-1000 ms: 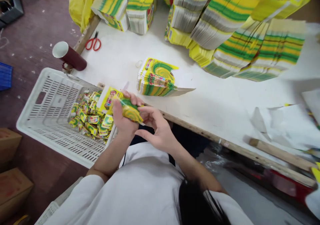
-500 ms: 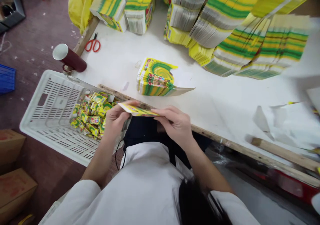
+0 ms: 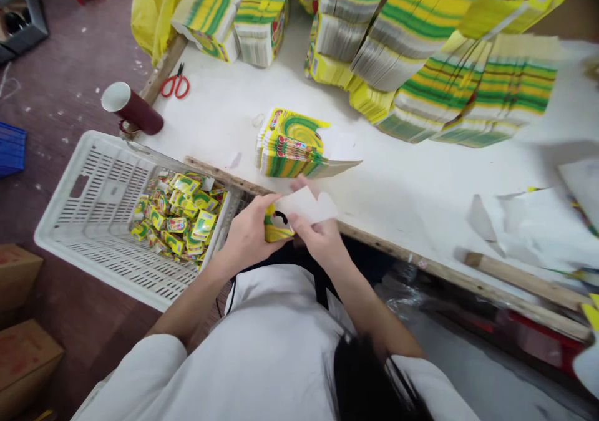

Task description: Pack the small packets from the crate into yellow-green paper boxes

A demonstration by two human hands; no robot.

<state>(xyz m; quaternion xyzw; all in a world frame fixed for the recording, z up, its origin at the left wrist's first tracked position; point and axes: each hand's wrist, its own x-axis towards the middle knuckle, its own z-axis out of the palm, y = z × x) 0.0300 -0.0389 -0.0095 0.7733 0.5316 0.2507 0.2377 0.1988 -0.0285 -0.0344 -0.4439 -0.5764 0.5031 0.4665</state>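
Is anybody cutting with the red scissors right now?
No, the red scissors lie on the white table, while the left hand and right hand hold a carton.

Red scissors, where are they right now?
In the head view, the red scissors lie toward the upper left, on the white table near its left edge, just above and right of the dark red mug.

The held carton (image 3: 304, 205) is yellow and white, the crate (image 3: 110, 191) white, the mug (image 3: 144, 114) maroon, the bundles (image 3: 425, 12) striped green-yellow.
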